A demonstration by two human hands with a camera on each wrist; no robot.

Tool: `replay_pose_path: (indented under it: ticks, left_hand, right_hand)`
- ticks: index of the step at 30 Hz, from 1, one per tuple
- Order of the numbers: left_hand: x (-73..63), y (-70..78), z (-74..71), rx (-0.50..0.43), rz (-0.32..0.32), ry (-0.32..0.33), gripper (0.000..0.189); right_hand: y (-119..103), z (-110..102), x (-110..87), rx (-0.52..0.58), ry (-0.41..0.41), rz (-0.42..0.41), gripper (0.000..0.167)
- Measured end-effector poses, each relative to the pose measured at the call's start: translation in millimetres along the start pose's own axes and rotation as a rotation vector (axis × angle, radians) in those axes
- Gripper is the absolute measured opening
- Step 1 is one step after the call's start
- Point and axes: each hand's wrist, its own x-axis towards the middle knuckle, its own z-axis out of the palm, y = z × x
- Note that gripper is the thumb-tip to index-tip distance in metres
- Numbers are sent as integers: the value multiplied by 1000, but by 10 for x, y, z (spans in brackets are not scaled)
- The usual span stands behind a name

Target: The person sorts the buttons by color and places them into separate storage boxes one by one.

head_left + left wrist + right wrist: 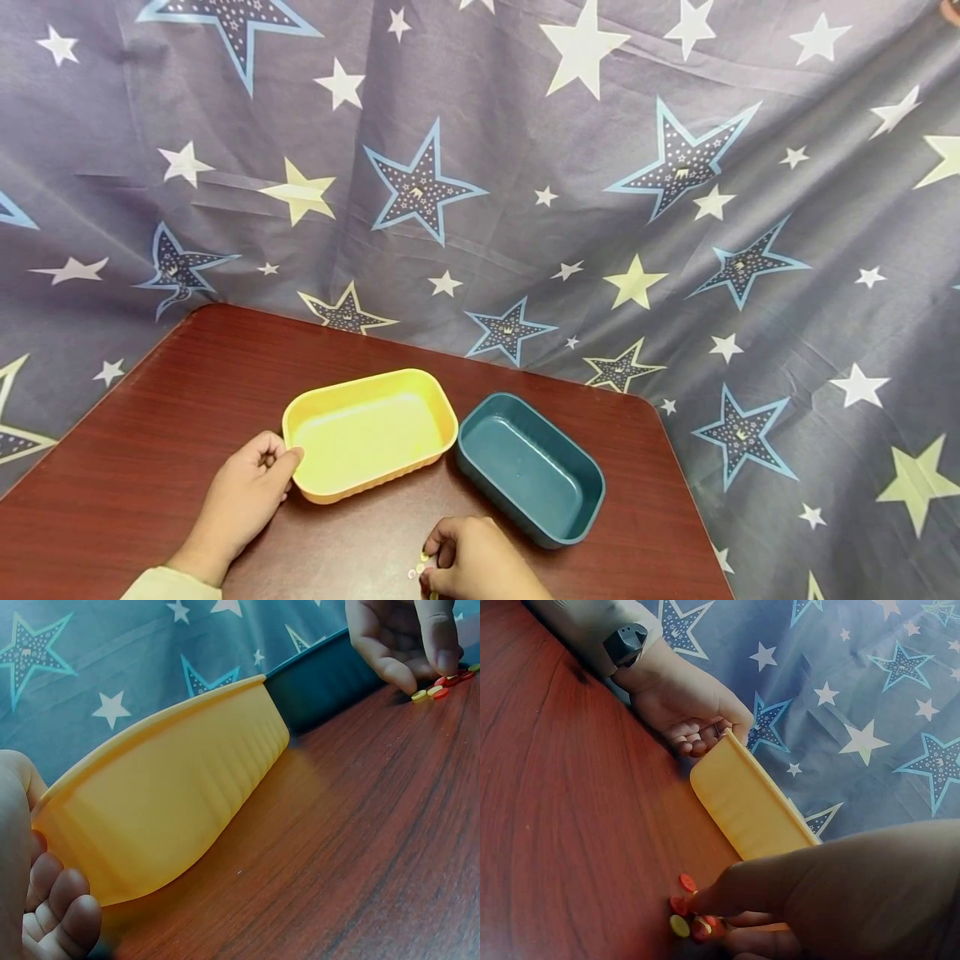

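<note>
My left hand (242, 493) holds the near left corner of a yellow plastic tub (365, 483), thumb at the rim and the other fingers curled against the outer wall. Low in the head view, my right hand (480, 560) reaches down to a small cluster of red and yellow discs (679, 925) on the table. Its thumb and forefinger stand apart, their tips right at the discs; in the right wrist view the hand covers part of the cluster. A dark teal tub (525, 467) stands just beyond the right hand, its corner close against the yellow tub.
Both tubs stand on a reddish-brown wooden table (247, 358), with no contents showing inside them. A grey curtain (510, 225) printed with stars hangs along the table's back and right edges. The left wrist wears a black device (625, 645).
</note>
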Motion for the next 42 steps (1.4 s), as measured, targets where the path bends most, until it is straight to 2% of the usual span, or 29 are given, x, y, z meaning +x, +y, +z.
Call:
replay_pose_path:
  ticks: [6, 15, 23, 33, 39, 42]
  left_hand:
    - [4, -11, -1, 4, -9, -8, 36]
    - [-11, -9, -2, 1, -7, -5, 36]
    - [-12, -3, -5, -8, -5, -6, 36]
    - [9, -38, -1, -3, -18, -18, 36]
    - [10, -20, -3, -4, -15, -17, 36]
    - [10, -8, -4, -3, -15, -17, 37]
  right_hand:
    - [69, 61, 11, -7, 59, -62, 19]
    - [90, 95, 17, 16, 91, -78, 19]
    - [60, 102, 42, 49, 72, -42, 21]
    - [-7, 80, 83, -14, 88, -52, 23]
    - [1, 80, 103, 29, 68, -22, 19]
    - [13, 84, 125, 21, 62, -35, 17]
